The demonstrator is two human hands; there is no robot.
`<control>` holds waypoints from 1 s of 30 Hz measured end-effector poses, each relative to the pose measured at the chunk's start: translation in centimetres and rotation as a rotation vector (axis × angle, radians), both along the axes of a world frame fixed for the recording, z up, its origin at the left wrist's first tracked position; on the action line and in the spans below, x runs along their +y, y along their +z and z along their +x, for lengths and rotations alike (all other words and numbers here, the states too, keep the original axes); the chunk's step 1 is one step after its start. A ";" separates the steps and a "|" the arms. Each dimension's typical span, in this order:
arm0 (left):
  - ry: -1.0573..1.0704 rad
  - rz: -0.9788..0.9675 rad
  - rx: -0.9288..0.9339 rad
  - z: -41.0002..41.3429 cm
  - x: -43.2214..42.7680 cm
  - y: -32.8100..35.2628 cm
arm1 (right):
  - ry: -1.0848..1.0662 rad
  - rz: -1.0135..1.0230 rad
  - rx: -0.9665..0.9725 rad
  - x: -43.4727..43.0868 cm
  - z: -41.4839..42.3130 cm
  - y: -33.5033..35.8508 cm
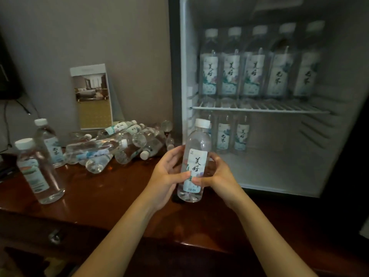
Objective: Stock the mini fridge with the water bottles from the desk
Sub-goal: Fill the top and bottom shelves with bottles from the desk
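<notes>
Bottle tally, as we counted it
We saw five shelf bottles [253, 74] on one wire shelf [259, 108], three lower bottles [223, 136] beneath, one held bottle [196, 160] between left hand [165, 176] and right hand [219, 174], two upright bottles [40, 172] on the worktop [119, 186], an uncountable heap [119, 144], and one leaflet [91, 96].

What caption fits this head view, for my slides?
Left hand and right hand hold an upright water bottle before the open mini fridge.

Left grip [167, 176], right grip [217, 174] curled round bottle [197, 142]; forearms extended.
</notes>
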State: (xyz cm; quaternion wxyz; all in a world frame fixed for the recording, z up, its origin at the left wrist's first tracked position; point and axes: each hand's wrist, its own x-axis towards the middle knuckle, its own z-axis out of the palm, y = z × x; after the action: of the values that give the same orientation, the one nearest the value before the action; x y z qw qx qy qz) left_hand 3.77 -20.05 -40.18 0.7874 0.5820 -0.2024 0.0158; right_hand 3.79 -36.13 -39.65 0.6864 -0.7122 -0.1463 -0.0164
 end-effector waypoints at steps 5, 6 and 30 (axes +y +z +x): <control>-0.010 0.141 0.001 1.7 -6.2 -0.1 | -0.235 -0.079 -0.081 -4.9 -0.1 -0.3; -0.019 0.159 -0.005 2.1 -7.4 0.0 | -0.261 -0.096 -0.090 -5.9 0.0 -0.2; 0.163 0.363 -0.111 12.4 -21.1 -0.3 | -0.665 -0.068 -0.063 -16.9 11.5 -1.6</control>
State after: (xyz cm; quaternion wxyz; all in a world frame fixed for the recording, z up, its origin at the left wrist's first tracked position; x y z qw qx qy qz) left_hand 16.16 -41.13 -40.51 0.6534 0.7269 -0.1973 0.0751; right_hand 15.28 -52.99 -41.21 0.6146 -0.7424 0.0726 -0.2567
